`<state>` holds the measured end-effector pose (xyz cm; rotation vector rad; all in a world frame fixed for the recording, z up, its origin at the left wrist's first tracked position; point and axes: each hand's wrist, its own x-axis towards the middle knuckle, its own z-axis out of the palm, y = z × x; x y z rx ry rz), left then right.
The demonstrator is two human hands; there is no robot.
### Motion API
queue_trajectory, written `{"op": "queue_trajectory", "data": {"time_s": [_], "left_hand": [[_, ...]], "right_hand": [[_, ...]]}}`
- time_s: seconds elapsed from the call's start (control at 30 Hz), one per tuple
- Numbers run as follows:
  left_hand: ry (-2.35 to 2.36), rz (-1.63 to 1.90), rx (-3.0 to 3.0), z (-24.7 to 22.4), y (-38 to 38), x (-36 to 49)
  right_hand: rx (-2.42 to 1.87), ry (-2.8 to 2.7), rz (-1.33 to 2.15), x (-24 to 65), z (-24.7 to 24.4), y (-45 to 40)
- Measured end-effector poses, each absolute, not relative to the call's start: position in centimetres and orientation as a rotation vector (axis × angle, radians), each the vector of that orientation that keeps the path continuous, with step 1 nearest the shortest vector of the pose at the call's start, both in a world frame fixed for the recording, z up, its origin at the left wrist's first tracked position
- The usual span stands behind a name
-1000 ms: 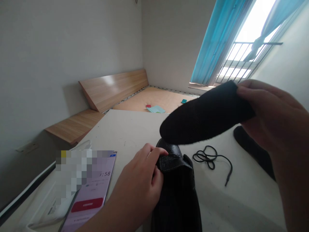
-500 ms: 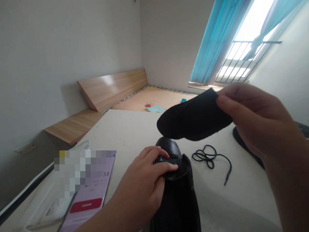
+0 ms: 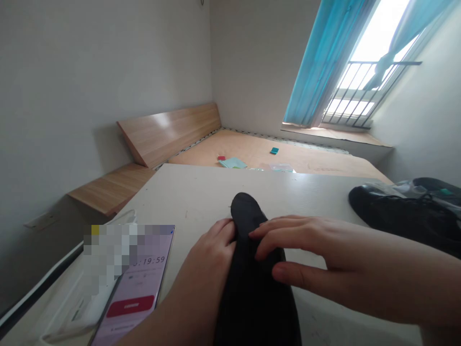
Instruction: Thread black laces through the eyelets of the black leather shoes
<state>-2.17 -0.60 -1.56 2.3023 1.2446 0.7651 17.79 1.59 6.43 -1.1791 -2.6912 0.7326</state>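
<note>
A long black sole-shaped piece lies lengthwise in front of me, its rounded end pointing away. The dark shape widens towards the bottom edge, and I cannot make out where the insole ends and the shoe under it begins. My left hand grips the left side of the shoe, its fingertips hidden behind the black piece. From the right, my right hand rests its fingertips on top of the black piece, fingers apart and curved.
A lit phone and a white object, partly blurred out, lie at the left of the white table. Another black laced shoe with clear plastic is at the right. Beyond the table is a bed base with small coloured items.
My right hand has come down and left with the black insole, and its pinch has opened. The shoe's glossy toe and the loose lace are now out of sight.
</note>
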Motion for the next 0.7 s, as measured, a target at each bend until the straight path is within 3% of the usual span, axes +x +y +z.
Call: {"op": "queue_trajectory", "data": {"time_s": [0.27,0.6,0.7], "left_hand": [[1.440,0.952,2.006,-1.3,-1.1,-2.3],[1.487,0.914,2.034,-1.7,-0.8,-2.2],[1.458,0.890,2.068,-1.7,-0.7,-2.2]], "right_hand": [[-1.100,-2.886,0.652,18.5,5.4,1.7],[-1.265,-2.798,0.764,18.9,6.4,3.8],[-1.500,-2.724,0.756,20.5,6.1,6.4]]}}
